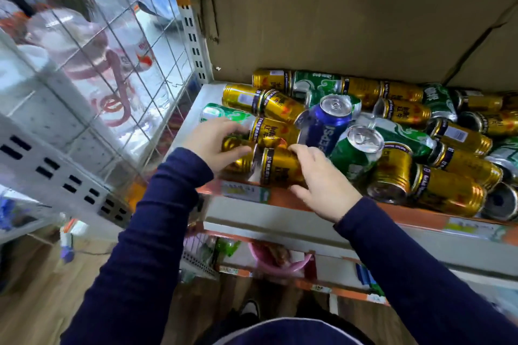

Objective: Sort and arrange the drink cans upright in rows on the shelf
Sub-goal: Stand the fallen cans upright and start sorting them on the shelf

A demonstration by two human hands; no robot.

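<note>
Gold, green and blue drink cans (392, 131) are heaped, lying or tilted, across the shelf (190, 112). No upright row is formed, so the sorting is judged to be at its start. At the front left corner, one gold can (241, 161) is gripped by the curled fingers of the left hand (211, 143). The neighbouring gold can (279, 166) is clasped under the curled fingers of the right hand (319, 179). Next, both cans are to be lifted, turned upright and stood side by side.

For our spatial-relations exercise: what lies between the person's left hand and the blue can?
Head view: a gold can on its side lies between the left hand and the blue can; the hand grips a lower gold can.
</note>
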